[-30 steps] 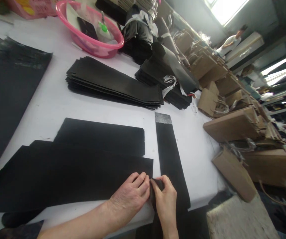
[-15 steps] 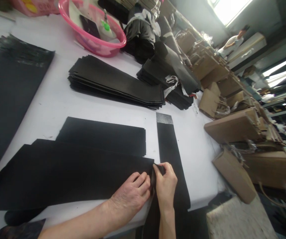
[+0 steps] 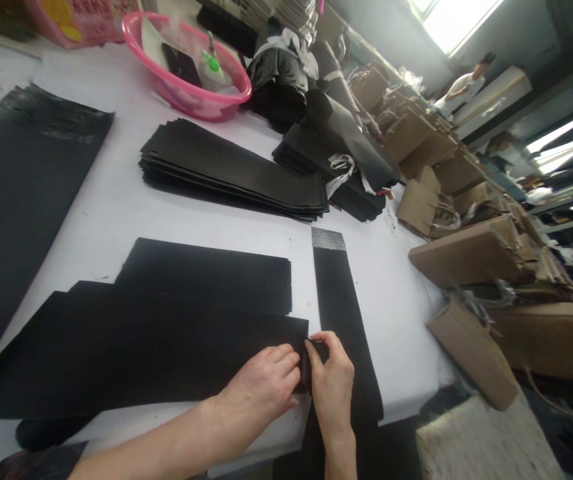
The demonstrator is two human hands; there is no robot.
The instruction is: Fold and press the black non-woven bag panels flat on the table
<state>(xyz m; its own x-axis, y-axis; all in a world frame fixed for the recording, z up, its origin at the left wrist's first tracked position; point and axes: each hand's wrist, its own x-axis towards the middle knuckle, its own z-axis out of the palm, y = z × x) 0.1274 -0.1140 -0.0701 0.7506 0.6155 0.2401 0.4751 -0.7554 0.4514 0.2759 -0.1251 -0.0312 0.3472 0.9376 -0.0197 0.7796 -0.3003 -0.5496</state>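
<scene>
A wide black sheet lies along the near side of the white table. My left hand is at its right end, fingers curled together and pressed on the sheet's edge. My right hand, also closed, pinches a narrow black strip between thumb and fingers against that same edge. Part of the strip is hidden by the hands. Behind the sheet is a smaller black panel, partly overlapped. To the right of my right hand runs a long black band with a grey, shiny end.
A stack of black panels lies farther back, with tied black bundles beside it. A pink basin holds a bottle and a dark flat object. Another black sheet is at left. Brown bags line the right; a person stands far off.
Both hands have slid slightly along the sheet's right edge toward me, the right still pinching the strip. The view has shifted a little; the panels lie as before.
</scene>
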